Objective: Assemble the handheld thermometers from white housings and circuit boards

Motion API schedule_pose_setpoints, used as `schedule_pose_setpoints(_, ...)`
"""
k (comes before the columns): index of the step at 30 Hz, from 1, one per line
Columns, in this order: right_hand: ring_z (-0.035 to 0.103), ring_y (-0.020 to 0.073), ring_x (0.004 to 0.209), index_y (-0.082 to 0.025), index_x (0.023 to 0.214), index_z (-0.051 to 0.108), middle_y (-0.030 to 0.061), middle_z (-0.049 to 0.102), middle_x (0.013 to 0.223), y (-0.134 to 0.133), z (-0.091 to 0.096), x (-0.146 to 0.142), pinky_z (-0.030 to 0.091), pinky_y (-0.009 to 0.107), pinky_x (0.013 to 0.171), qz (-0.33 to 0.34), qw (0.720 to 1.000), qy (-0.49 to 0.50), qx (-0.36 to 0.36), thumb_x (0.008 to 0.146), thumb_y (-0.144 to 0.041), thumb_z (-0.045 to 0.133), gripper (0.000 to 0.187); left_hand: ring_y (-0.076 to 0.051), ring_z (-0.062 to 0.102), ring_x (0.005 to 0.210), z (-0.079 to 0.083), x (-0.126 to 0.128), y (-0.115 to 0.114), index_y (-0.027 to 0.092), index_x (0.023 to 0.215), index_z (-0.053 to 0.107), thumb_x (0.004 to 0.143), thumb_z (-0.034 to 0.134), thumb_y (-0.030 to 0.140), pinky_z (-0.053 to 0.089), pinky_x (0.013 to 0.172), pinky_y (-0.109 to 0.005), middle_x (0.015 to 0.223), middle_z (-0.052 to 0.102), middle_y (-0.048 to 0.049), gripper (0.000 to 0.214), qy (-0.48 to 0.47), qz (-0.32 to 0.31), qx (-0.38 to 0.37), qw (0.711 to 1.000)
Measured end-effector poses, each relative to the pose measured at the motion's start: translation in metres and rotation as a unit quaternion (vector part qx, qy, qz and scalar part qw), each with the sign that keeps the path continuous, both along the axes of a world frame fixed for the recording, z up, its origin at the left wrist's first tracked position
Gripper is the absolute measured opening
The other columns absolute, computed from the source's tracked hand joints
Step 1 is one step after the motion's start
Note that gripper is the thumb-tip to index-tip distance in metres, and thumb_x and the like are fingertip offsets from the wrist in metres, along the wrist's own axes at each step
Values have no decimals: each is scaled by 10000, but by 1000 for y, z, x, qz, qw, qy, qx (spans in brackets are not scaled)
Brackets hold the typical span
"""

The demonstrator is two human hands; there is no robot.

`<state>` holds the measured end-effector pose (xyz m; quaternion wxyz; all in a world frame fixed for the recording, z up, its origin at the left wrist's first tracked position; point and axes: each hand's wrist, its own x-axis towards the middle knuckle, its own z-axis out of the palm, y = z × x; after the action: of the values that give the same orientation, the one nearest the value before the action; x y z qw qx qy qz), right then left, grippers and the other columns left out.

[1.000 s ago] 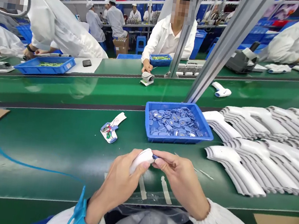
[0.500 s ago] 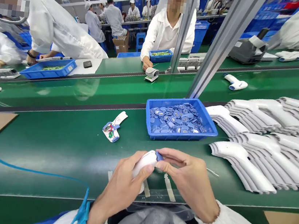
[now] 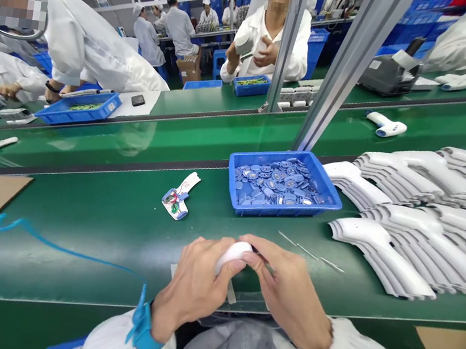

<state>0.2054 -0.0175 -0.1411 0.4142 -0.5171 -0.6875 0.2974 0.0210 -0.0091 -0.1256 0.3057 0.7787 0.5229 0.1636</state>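
Observation:
My left hand (image 3: 202,270) is wrapped round a white plastic housing (image 3: 234,253), whose rounded top shows between the fingers. My right hand (image 3: 287,287) grips the same housing's right end, thumb and fingers pressed on it; what lies under those fingertips is hidden. Beyond my hands, a blue bin (image 3: 242,206) holds many small blue oval covers (image 3: 277,179). To its left an opened gun-shaped half shell (image 3: 178,197) lies with wires and a green circuit board showing. Several white shells (image 3: 365,233) are stacked in rows at the right.
A metal post (image 3: 351,58) rises behind the bin. A green conveyor belt (image 3: 169,140) runs across, carrying a white-and-blue gun-shaped device (image 3: 386,126). Thin white sticks (image 3: 306,252) lie right of my hands. A blue coiled cord (image 3: 56,245) runs from my left wristband. Co-workers sit opposite.
The housing has turned in my hands, and the blue piece pinched by my right fingers is hidden now. The opposite co-worker has lifted a grey-white part off the bench. Devices on the belt shifted right.

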Motion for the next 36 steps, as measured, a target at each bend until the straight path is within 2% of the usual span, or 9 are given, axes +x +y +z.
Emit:
schedule_pose_setpoints(4,713,148,917,-203,1125,679,35,756,1086,-11,-5,6,545,247,843,-37,999,-2,-24,1010,-316,487,250,-227,624,946,-4,3,-1,270,1139,630,1023,468,379,385,837,-368,1076,711,-15,228,9,-19,58,998)
schedule_pose_setpoints(10,662,180,844,-251,1126,652,21,716,985,-16,11,9,532,295,758,103,971,-49,-210,995,-387,493,247,-177,450,592,-33,13,-4,215,606,418,1026,407,424,275,609,-335,600,503,-20,470,35,273,129,953)
schedule_pose_setpoints(16,657,204,867,-222,1189,649,65,707,1055,-31,0,-11,501,344,804,117,975,-79,-170,1003,-386,447,320,-160,390,529,-34,17,2,213,521,328,999,408,344,253,585,-341,503,408,-11,502,27,206,135,969)
schedule_pose_setpoints(19,615,177,707,-211,1039,678,37,693,831,-26,1,-8,484,304,683,79,971,-8,-223,980,-493,452,366,-180,539,676,-23,6,0,198,649,561,980,483,390,372,661,-317,663,588,-37,390,-53,178,115,976)
schedule_pose_setpoints(22,357,99,409,-189,760,628,-46,456,466,-13,3,-1,309,234,439,50,893,138,-425,937,-636,426,521,-206,611,937,-22,-2,-3,186,914,651,962,540,414,454,820,-317,1022,677,-81,258,-188,182,133,956)
schedule_pose_setpoints(24,244,74,373,-182,688,587,-62,395,443,-6,1,0,187,224,389,71,833,193,-513,914,-680,419,571,-180,611,800,-30,0,0,183,763,606,994,482,436,463,743,-296,857,669,-61,365,-247,244,131,929)
schedule_pose_setpoints(29,576,153,585,-200,1033,634,24,671,765,-9,-14,-16,349,271,551,116,955,-57,-268,981,-472,440,338,-132,475,528,-51,17,30,199,526,484,1012,398,499,380,585,-283,519,519,-4,578,-176,349,102,915)
schedule_pose_setpoints(32,620,202,564,-161,989,635,45,652,636,-16,-20,-27,275,311,552,120,951,-255,-129,1049,-362,287,407,-123,406,476,-52,23,47,201,467,410,1003,389,440,313,554,-301,460,466,-3,587,-72,330,119,934)
schedule_pose_setpoints(36,639,222,519,-149,975,643,56,669,606,-15,-22,-31,255,327,525,106,943,-302,-93,1061,-357,284,424,-122,387,474,-45,22,51,199,464,386,1006,349,403,287,548,-303,472,481,-13,580,-43,293,115,948)
